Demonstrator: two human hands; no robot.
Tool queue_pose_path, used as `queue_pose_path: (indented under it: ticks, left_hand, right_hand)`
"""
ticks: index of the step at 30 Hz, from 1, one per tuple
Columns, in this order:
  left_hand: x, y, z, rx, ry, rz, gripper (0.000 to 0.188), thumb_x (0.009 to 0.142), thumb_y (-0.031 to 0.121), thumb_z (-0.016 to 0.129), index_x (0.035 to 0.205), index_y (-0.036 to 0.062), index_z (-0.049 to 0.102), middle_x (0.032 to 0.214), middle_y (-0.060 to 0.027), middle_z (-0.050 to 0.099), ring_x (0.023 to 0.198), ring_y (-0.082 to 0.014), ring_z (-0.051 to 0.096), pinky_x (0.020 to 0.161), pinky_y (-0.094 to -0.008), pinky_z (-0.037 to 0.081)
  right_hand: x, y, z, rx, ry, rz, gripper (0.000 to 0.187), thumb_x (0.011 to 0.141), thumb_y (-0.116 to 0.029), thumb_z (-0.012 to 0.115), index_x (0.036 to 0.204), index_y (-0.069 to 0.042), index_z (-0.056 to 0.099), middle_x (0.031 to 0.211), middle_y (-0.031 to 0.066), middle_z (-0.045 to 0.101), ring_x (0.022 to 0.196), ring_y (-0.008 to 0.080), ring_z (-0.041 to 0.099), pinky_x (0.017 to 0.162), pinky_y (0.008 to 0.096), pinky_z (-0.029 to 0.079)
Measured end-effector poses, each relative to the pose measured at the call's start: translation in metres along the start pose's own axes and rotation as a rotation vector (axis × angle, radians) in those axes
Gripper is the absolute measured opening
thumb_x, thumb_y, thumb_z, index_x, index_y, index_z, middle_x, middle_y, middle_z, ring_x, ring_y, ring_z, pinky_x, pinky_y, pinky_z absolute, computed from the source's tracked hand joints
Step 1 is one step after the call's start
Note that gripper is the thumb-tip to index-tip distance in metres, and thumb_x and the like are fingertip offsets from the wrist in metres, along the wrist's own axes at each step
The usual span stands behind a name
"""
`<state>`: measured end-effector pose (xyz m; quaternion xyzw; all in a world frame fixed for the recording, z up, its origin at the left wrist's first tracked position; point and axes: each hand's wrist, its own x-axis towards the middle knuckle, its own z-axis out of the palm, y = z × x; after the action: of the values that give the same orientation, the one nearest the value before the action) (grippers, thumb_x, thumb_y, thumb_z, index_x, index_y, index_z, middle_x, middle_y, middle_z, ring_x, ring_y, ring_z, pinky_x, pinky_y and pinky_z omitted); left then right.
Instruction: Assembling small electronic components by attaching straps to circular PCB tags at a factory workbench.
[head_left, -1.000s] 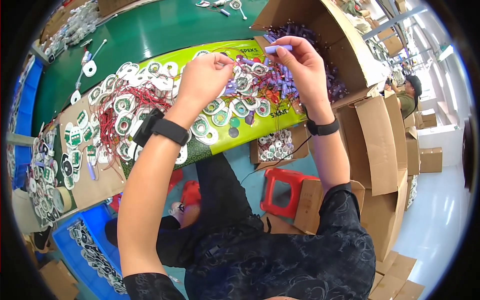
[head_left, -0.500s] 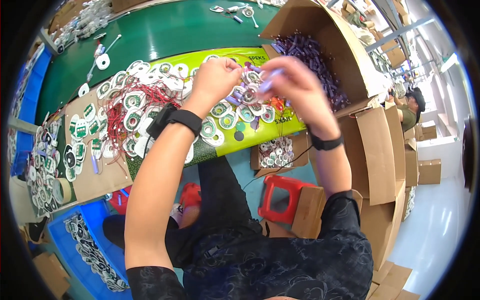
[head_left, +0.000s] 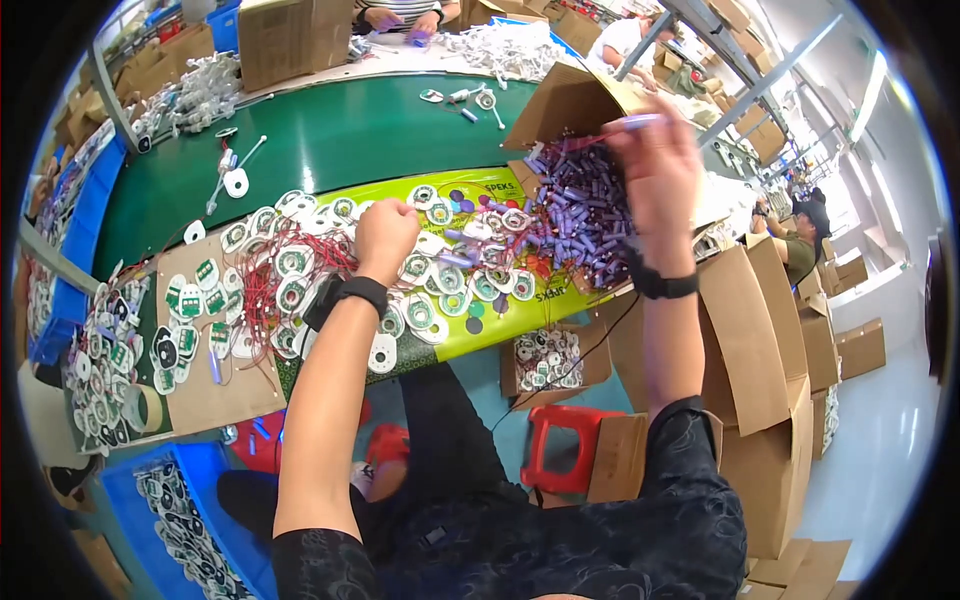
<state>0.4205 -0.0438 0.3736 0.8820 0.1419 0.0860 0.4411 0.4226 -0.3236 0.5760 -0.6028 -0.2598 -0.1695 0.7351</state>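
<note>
My right hand (head_left: 655,165) is raised over the open cardboard box at the right. Its fingers pinch a purple cylindrical battery (head_left: 640,122) trailing thin red wires. Many similar purple batteries (head_left: 580,205) spill from the box onto the table's right end. My left hand (head_left: 387,240) is closed in a fist above the pile of round white plastic parts with green circuit boards (head_left: 294,262). What the fist holds, if anything, is hidden. Tangled red wires (head_left: 262,290) lie left of it. Between the hands, more white discs and some purple batteries lie on a yellow-green printed sheet (head_left: 470,350).
A green conveyor belt (head_left: 340,120) runs behind the table. A red stool (head_left: 560,450) and a carton of white parts (head_left: 548,360) stand below. Blue bins (head_left: 190,470) are at the left, cartons (head_left: 755,330) at the right. Co-workers sit across the belt and farther right.
My right hand has moved up and right, from the discs to above the battery box. My left hand has shifted slightly left and down, and the view now takes in more of the far side.
</note>
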Motion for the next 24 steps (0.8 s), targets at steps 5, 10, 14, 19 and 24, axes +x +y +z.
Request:
queue_pose_path:
  ticks: [5, 10, 14, 19, 24]
  left_hand:
    - [-0.007, 0.017, -0.011, 0.008, 0.023, 0.013, 0.023, 0.085, 0.028, 0.061, 0.093, 0.0132, 0.077, 0.094, -0.0175, 0.074, 0.091, -0.0371, 0.07, 0.08, -0.0471, 0.055]
    - [-0.032, 0.032, -0.033, 0.047, 0.066, 0.039, 0.024, 0.085, 0.029, 0.062, 0.097, 0.0151, 0.077, 0.095, -0.0173, 0.074, 0.093, -0.0373, 0.07, 0.081, -0.047, 0.056]
    - [-0.063, 0.041, -0.055, -0.002, 0.124, 0.153, 0.029, 0.086, 0.031, 0.065, 0.102, 0.0102, 0.076, 0.091, -0.0129, 0.075, 0.086, -0.0304, 0.073, 0.078, -0.0404, 0.056]
    - [-0.135, 0.073, -0.086, -0.17, 0.077, 0.376, 0.023, 0.089, 0.022, 0.068, 0.101, 0.0031, 0.074, 0.091, -0.0159, 0.074, 0.086, -0.0279, 0.074, 0.076, -0.0346, 0.056]
    - [-0.249, 0.093, -0.143, -0.22, -0.093, 0.274, 0.014, 0.088, 0.003, 0.071, 0.101, -0.0027, 0.072, 0.088, -0.0115, 0.074, 0.079, -0.0139, 0.07, 0.072, -0.0267, 0.053]
  right_hand:
    - [0.018, -0.012, 0.012, -0.186, -0.128, 0.093, 0.036, 0.103, -0.011, 0.053, 0.134, 0.005, 0.043, 0.108, 0.0152, 0.064, 0.096, 0.0261, 0.069, 0.085, 0.0318, 0.059]
    - [0.015, -0.037, 0.016, -0.084, -0.102, 0.088, 0.037, 0.101, -0.009, 0.058, 0.133, 0.005, 0.044, 0.109, 0.0151, 0.063, 0.097, 0.0275, 0.07, 0.085, 0.0311, 0.059]
    - [-0.006, -0.038, 0.022, -0.055, -0.103, 0.187, 0.04, 0.097, -0.007, 0.064, 0.13, 0.004, 0.045, 0.107, 0.0142, 0.064, 0.095, 0.0261, 0.07, 0.084, 0.0308, 0.059]
    - [-0.029, -0.047, 0.01, -0.073, -0.188, 0.184, 0.028, 0.096, -0.006, 0.064, 0.122, 0.002, 0.057, 0.109, 0.0119, 0.066, 0.093, 0.0219, 0.071, 0.078, 0.0262, 0.058]
    - [-0.109, -0.062, -0.023, -0.172, -0.301, 0.279, 0.021, 0.092, -0.008, 0.07, 0.11, -0.001, 0.061, 0.098, 0.0077, 0.068, 0.083, 0.0124, 0.068, 0.073, 0.0251, 0.056]
